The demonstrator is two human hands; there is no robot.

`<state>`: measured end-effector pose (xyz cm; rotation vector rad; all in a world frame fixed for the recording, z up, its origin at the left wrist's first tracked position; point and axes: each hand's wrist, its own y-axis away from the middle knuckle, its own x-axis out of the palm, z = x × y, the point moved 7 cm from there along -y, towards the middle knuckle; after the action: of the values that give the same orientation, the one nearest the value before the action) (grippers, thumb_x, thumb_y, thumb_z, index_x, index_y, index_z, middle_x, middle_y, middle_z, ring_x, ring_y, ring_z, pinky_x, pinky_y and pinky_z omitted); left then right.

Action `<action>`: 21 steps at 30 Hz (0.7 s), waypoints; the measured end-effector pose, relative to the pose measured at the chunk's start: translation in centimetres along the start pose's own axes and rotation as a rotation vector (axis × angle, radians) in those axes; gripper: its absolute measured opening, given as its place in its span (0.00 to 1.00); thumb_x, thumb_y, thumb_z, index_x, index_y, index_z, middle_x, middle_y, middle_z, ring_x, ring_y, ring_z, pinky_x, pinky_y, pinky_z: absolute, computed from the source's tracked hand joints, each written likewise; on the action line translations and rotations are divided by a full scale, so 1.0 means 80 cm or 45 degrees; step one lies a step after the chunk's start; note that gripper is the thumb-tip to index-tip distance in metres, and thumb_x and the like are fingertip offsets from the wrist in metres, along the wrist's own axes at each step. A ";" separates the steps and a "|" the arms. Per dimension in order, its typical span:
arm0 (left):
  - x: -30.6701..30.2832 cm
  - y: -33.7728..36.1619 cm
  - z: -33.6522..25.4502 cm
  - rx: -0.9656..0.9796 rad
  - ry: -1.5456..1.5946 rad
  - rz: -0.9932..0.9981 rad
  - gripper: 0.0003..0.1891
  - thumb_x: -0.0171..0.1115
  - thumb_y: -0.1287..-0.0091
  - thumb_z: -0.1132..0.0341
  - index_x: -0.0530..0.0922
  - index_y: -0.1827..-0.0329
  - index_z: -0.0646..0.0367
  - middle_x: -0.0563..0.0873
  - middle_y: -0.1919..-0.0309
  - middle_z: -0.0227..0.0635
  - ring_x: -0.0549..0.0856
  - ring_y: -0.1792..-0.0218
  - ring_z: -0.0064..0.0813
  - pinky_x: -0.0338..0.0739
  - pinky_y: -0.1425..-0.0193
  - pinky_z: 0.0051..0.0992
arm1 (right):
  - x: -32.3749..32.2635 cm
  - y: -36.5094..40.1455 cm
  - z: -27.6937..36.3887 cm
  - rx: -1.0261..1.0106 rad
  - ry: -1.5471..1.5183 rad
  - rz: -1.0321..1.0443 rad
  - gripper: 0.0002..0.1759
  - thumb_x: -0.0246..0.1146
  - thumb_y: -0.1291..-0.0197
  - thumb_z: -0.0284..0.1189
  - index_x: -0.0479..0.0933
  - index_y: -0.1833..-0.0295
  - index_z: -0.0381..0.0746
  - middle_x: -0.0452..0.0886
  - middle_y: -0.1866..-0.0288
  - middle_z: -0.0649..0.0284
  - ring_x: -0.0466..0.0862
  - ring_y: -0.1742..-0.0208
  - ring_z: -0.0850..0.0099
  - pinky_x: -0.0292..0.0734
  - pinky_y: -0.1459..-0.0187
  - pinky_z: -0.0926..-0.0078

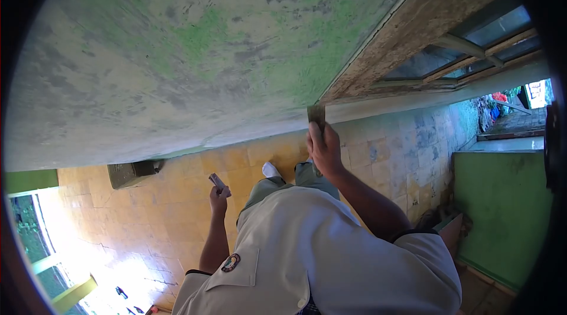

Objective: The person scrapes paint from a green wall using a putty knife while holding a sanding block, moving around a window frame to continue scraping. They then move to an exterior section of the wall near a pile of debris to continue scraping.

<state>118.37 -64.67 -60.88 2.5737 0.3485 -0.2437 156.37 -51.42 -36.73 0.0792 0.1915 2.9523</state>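
My right hand (325, 148) is closed around a flat-bladed scraper (316, 114), raised in front of my body. The blade's upper edge overlaps the lower part of the wall (195, 67) in this view, close to the corner of the wooden window frame (360, 72). Grey and whitish patches cover the wall's green paint. Held low out to the side, my left hand (220, 192) is closed on a small flat grey piece (216, 181); its exact kind is too small to make out.
Yellowish tiles cover the floor (177, 214). A dark box-like object (130, 174) stands by the wall's foot on the left. To the right is a green panel (502, 214), with an outdoor opening beyond. Bright light enters at lower left.
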 end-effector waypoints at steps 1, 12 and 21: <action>0.000 -0.001 0.001 -0.004 0.020 -0.005 0.09 0.63 0.40 0.68 0.75 0.67 0.66 0.81 0.73 0.35 0.81 0.71 0.23 0.77 0.65 0.24 | -0.004 -0.001 -0.008 -0.005 -0.003 -0.007 0.15 0.53 0.32 0.32 0.64 0.72 0.38 0.63 0.81 0.70 0.63 0.81 0.82 0.59 0.78 0.81; -0.024 -0.033 0.011 0.104 -0.094 0.045 0.09 0.64 0.41 0.68 0.75 0.68 0.66 0.81 0.74 0.37 0.81 0.73 0.23 0.80 0.67 0.25 | 0.012 0.013 0.044 0.079 -0.047 0.016 0.16 0.54 0.34 0.35 0.66 0.72 0.37 0.67 0.81 0.69 0.65 0.83 0.82 0.60 0.81 0.79; 0.006 -0.032 -0.008 0.104 -0.077 0.140 0.09 0.63 0.40 0.68 0.75 0.66 0.66 0.81 0.74 0.36 0.81 0.74 0.23 0.81 0.72 0.24 | 0.019 -0.023 0.090 0.026 -0.046 -0.013 0.18 0.51 0.32 0.40 0.65 0.70 0.38 0.65 0.84 0.70 0.64 0.88 0.83 0.59 0.87 0.82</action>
<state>118.16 -62.11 -61.70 2.6487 0.1777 -0.3010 155.64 -48.43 -29.80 0.1335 0.2164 2.9369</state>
